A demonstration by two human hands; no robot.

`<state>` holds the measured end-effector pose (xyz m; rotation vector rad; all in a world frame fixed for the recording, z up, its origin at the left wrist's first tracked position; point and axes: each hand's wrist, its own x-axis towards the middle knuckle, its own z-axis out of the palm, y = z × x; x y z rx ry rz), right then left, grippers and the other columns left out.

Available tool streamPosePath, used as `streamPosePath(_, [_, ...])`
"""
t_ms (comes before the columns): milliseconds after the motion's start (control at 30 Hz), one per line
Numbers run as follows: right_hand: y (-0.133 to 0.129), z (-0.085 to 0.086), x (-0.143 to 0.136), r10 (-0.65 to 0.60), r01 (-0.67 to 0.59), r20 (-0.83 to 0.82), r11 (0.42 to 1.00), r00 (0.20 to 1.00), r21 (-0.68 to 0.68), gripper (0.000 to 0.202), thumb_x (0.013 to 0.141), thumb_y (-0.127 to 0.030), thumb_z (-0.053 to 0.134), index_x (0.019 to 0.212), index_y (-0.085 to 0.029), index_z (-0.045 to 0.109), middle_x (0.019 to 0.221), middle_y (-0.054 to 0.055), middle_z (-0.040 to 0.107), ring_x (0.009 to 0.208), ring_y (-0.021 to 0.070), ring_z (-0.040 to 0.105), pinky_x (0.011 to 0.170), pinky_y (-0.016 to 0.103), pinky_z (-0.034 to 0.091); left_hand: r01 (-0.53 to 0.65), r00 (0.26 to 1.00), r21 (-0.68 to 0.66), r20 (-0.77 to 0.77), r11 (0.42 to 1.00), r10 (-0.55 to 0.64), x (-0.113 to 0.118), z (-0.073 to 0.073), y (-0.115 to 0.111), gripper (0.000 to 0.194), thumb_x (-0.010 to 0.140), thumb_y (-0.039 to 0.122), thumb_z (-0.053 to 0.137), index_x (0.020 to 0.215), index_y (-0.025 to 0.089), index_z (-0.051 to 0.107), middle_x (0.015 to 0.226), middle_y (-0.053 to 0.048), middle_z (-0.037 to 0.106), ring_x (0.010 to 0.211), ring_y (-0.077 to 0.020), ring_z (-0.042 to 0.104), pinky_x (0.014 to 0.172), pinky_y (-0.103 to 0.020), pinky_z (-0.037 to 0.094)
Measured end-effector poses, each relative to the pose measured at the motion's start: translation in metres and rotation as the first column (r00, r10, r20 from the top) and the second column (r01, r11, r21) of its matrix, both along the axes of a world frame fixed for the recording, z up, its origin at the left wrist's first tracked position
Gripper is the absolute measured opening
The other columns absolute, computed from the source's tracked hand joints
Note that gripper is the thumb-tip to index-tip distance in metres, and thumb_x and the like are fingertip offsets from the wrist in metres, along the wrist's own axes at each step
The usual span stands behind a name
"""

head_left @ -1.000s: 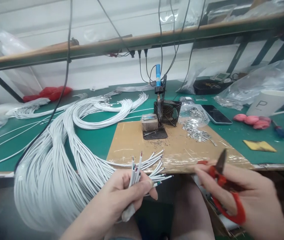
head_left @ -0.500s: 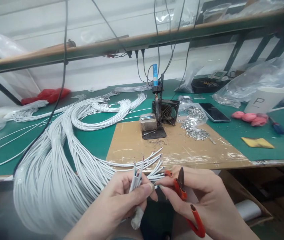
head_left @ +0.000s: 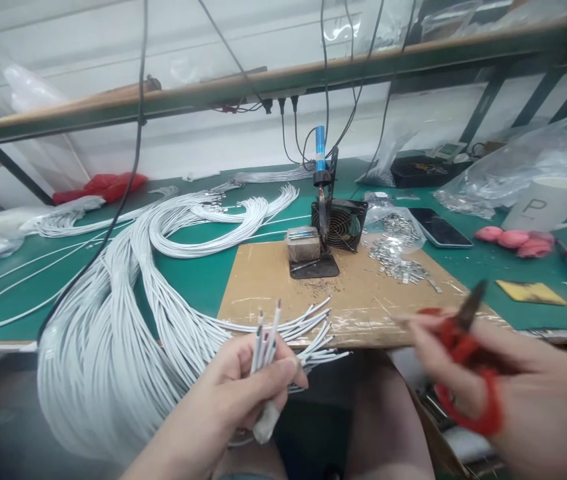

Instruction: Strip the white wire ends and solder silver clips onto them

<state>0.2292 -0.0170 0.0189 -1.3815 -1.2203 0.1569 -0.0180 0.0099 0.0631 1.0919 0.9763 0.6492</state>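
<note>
The left hand [head_left: 243, 393] clenches upright white cable ends [head_left: 266, 330] at 6 o'clock, below the worktop [head_left: 353, 300] edge. The right hand [head_left: 508, 393], motion-blurred at 4 o'clock, grasps red-handled cutters [head_left: 458, 347]; their tip is smeared.

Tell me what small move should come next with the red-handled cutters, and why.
Probably bring the red-handled cutters in the right hand over to the white cable ends pinched upright in the left hand: the two hands are apart, the tips exposed.
</note>
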Motion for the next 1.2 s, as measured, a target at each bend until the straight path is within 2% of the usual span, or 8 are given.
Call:
streamPosePath(33, [0.0,-0.003,0.009,-0.124,0.116,-0.11,0.991,0.986,-0.071,0.013,0.078,-0.034,0.081,0.086,-0.024,0.082,0.08,0.002,0.078,0.067,0.0173,0.07,0.066,0.024,0.057,-0.032,0.999,-0.02,0.002,0.999,0.032,-0.001,0.001,-0.001,0.035,0.088,0.049,0.076,0.086,0.015,0.069,0.057,0.005,0.052,0.046,-0.005,0.029,0.046,-0.024,0.013])
streamPosePath(100, [0.001,-0.01,0.022,-0.156,0.114,-0.211,0.974,0.965,-0.198,0.024,0.071,-0.041,0.087,0.085,-0.022,0.084,0.079,0.004,0.079,0.07,0.0221,0.074,0.065,0.025,0.059,-0.078,0.997,-0.051,0.018,0.996,0.079,-0.001,0.003,-0.002,0.038,0.084,0.05,0.08,0.093,0.015,0.071,0.058,0.005,0.054,0.046,-0.0038,0.022,0.046,-0.023,0.011])
streamPosePath(200, [0.0,-0.017,0.018,0.029,-0.081,-0.216,0.969,0.976,-0.235,0.024,0.071,-0.043,0.086,0.08,-0.021,0.083,0.077,0.004,0.078,0.069,0.0219,0.073,0.064,0.025,0.06,-0.119,0.992,-0.08,0.04,0.99,0.122,0.005,0.003,-0.003,0.043,0.078,0.052,0.085,0.096,0.015,0.073,0.055,0.007,0.051,0.048,-0.0046,0.022,0.047,-0.023,0.01])
streamPosePath(300, [-0.004,-0.017,-0.002,0.169,-0.221,-0.199,0.936,0.965,-0.273,0.031,0.084,-0.047,0.076,0.07,-0.02,0.069,0.066,0.0,0.064,0.057,0.0141,0.058,0.053,0.021,0.048,-0.138,0.99,-0.085,0.029,0.987,0.141,0.01,0.004,-0.002,0.042,0.077,0.052,0.085,0.094,0.016,0.072,0.054,0.007,0.049,0.049,-0.0056,0.025,0.048,-0.023,0.012])
streamPosePath(400, [-0.009,-0.013,-0.017,0.371,-0.373,-0.081,0.849,0.925,-0.374,0.044,0.091,-0.05,0.068,0.065,-0.02,0.048,0.062,-0.003,0.049,0.057,0.0116,0.044,0.05,0.022,0.037,-0.134,0.991,-0.079,0.02,0.988,0.136,0.012,0.005,-0.003,0.04,0.078,0.05,0.085,0.093,0.016,0.071,0.054,0.007,0.05,0.049,-0.006,0.025,0.049,-0.023,0.013])
streamPosePath(533, [-0.009,-0.01,-0.021,0.584,-0.48,0.108,0.746,0.804,-0.462,0.047,0.097,-0.045,0.06,0.067,-0.022,0.031,0.064,-0.004,0.043,0.058,0.0116,0.039,0.049,0.023,0.032,-0.102,0.994,-0.058,0.04,0.993,0.105,0.013,0.002,-0.003,0.034,0.081,0.047,0.082,0.088,0.016,0.07,0.054,0.006,0.048,0.052,-0.0082,0.031,0.053,-0.022,0.019])
streamPosePath(767, [-0.004,-0.013,-0.03,0.644,-0.494,0.2,0.718,0.738,-0.49,0.04,0.092,-0.027,0.059,0.067,-0.021,0.029,0.063,-0.004,0.045,0.058,0.0113,0.038,0.051,0.026,0.027,-0.023,0.999,0.05,0.026,0.998,0.022,0.008,-0.004,0.0,0.032,0.086,0.048,0.077,0.089,0.017,0.068,0.056,0.007,0.041,0.055,-0.0098,0.028,0.055,-0.025,0.019])
streamPosePath(1200, [-0.003,-0.008,-0.031,0.645,-0.502,0.19,0.717,0.74,-0.483,0.038,0.083,-0.017,0.059,0.064,-0.021,0.027,0.059,-0.005,0.039,0.056,0.0103,0.035,0.051,0.025,0.026,-0.024,0.999,0.025,0.029,0.999,0.023,0.006,-0.003,-0.003,0.039,0.084,0.054,0.079,0.091,0.018,0.066,0.057,0.009,0.034,0.056,-0.0102,0.023,0.055,-0.029,0.013])
